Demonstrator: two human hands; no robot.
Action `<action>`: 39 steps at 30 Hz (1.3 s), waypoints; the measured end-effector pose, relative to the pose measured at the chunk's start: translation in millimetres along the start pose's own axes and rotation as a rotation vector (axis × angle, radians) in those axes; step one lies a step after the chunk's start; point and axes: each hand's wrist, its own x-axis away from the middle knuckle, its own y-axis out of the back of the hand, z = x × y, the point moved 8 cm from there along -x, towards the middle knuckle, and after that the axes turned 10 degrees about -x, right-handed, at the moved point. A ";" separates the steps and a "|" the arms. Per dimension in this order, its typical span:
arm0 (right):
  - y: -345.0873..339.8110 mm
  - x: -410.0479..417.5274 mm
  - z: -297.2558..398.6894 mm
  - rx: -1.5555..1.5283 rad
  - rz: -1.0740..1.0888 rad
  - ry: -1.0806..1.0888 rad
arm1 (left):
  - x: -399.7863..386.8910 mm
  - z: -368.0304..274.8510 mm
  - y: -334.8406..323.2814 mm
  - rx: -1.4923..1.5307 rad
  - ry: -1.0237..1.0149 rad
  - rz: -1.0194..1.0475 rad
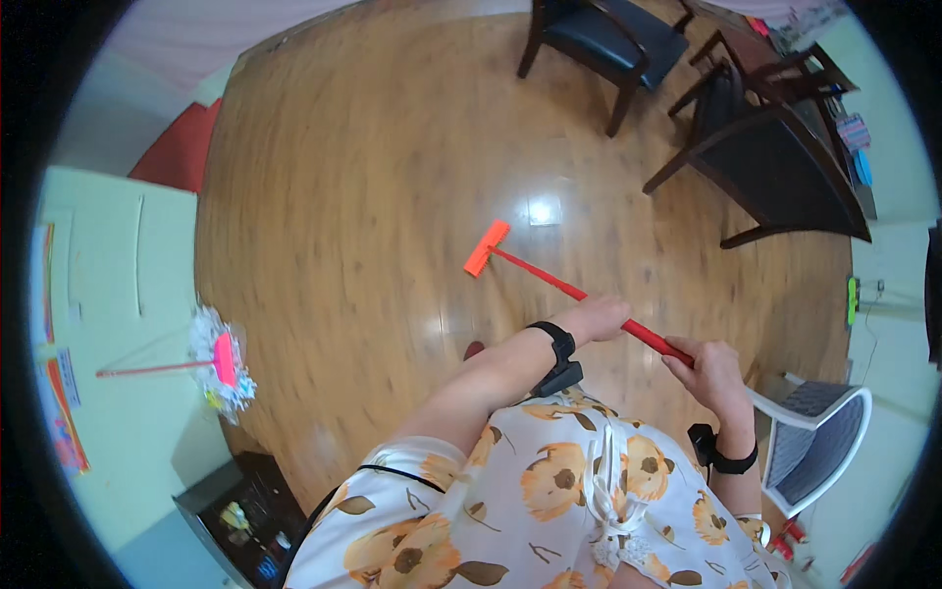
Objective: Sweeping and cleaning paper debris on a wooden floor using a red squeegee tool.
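Note:
A long-handled broom with a bright orange head (486, 249) and a red handle (541, 274) slants across the wood floor in front of me. My left hand (605, 318) is wrapped around the middle of the handle's visible length. Higher up, my right hand (708, 370) grips the handle near its top end. The head points away from me to the left. Whether its bristles touch the floor is hard to tell. Each wrist wears a black strap with a small device.
White scraps (213, 335) are heaped by the left wall, with a pink-headed long-handled tool (224, 361) against them. A dark cabinet (239, 512) stands lower left. Dark wooden chairs (780, 162) occupy the upper right. A grey-and-white chair (817, 442) is close on my right.

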 end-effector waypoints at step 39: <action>-306.0 -58.1 327.5 0.352 0.560 0.709 | 441.4 215.9 -53.6 0.065 0.965 -0.450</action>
